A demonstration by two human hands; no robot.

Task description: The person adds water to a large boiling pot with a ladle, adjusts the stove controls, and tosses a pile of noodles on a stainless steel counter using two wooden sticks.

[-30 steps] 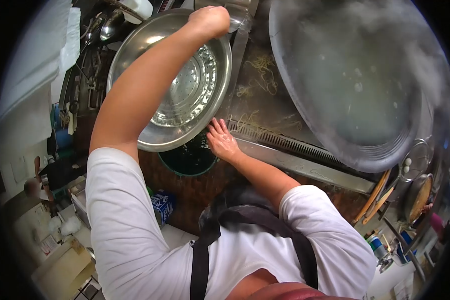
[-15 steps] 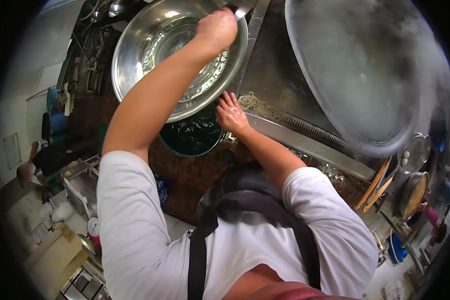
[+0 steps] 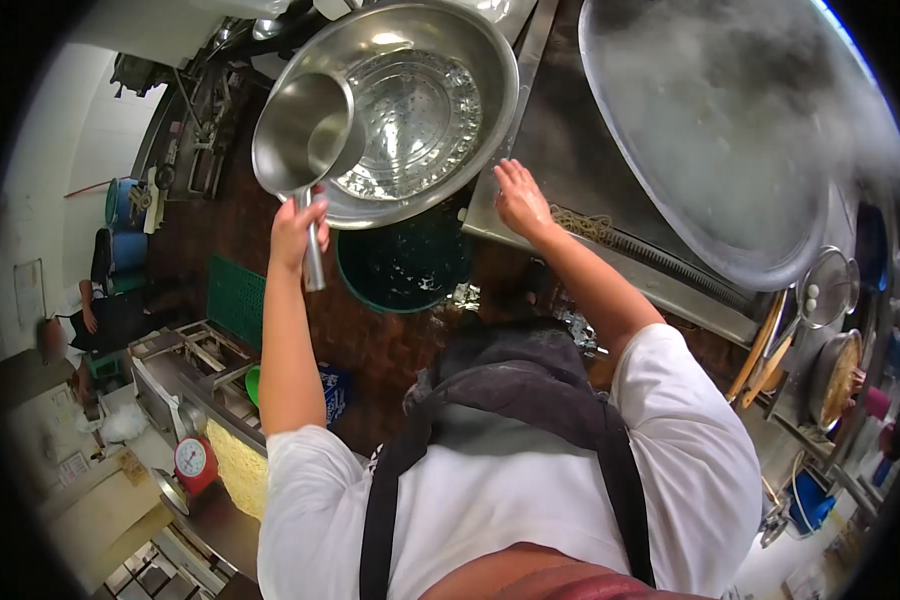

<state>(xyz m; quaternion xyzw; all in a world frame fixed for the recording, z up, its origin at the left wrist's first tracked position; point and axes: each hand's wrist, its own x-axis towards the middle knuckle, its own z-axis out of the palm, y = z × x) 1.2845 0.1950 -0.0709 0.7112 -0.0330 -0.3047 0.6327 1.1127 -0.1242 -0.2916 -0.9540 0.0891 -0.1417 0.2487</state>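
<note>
My left hand (image 3: 298, 235) is closed round the handle of a deep metal dipper (image 3: 300, 125). The dipper's bowl hangs over the left rim of a wide stainless basin (image 3: 485, 55), its mouth facing up. Shallow clear liquid glints on the basin's floor. My right hand (image 3: 523, 200) is open and wet, fingers stretched out, just off the basin's lower right rim and over the steel counter edge. Below the basin stands a dark green tub (image 3: 353, 275) with liquid in it, partly covered by the basin.
A large vat (image 3: 770, 280) of cloudy, steaming liquid sits at right. Pale noodle strands (image 3: 580, 225) lie along the stove's grate. A wire strainer (image 3: 828, 288) hangs beyond. At left are a red scale (image 3: 192, 460), a green crate (image 3: 237, 300) and another person (image 3: 85, 310).
My left hand has moved from the basin's far right side to its near left, bringing the dipper into view. My right hand has shifted slightly right, away from the rim.
</note>
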